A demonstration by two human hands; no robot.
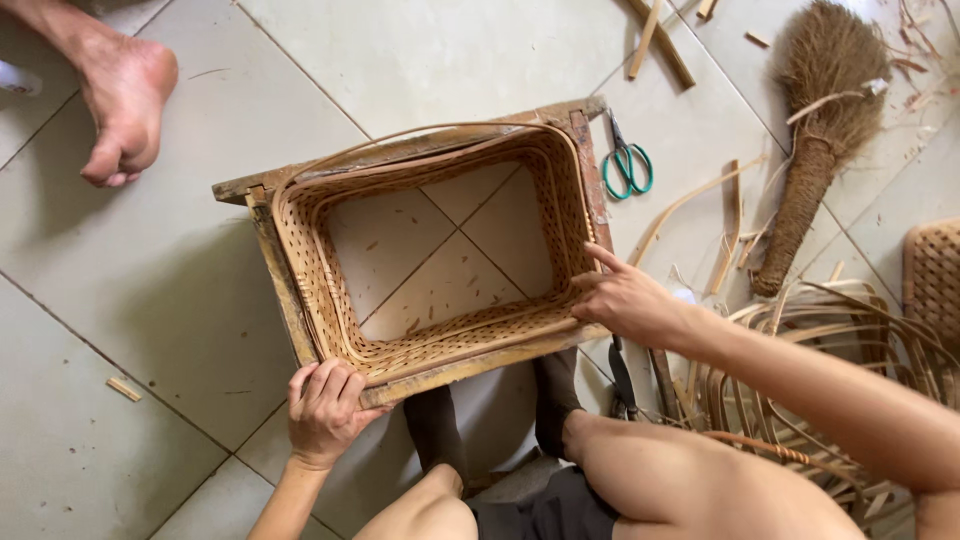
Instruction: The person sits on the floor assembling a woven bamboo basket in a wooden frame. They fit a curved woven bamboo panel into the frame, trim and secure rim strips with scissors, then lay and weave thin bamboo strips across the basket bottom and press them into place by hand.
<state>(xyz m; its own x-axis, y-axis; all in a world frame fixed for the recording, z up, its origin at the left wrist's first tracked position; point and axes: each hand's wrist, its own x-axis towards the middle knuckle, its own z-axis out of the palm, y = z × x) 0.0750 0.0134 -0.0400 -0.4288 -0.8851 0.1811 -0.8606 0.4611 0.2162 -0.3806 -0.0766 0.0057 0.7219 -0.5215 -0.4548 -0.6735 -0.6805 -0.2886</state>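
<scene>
A bottomless woven bamboo basket wall sits inside a rectangular wooden frame on the tiled floor. My left hand grips the frame's near left corner, fingers curled over the edge. At the near right corner my right hand presses the woven rim, with its index finger stretched along the wall. A thin bamboo strip arcs loosely over the far rim. Floor tiles show through the open middle.
Green-handled scissors lie just right of the frame. A fibre hand broom, loose bamboo strips and a woven piece are at the right. Another person's bare foot rests at the far left. My knees are below the frame.
</scene>
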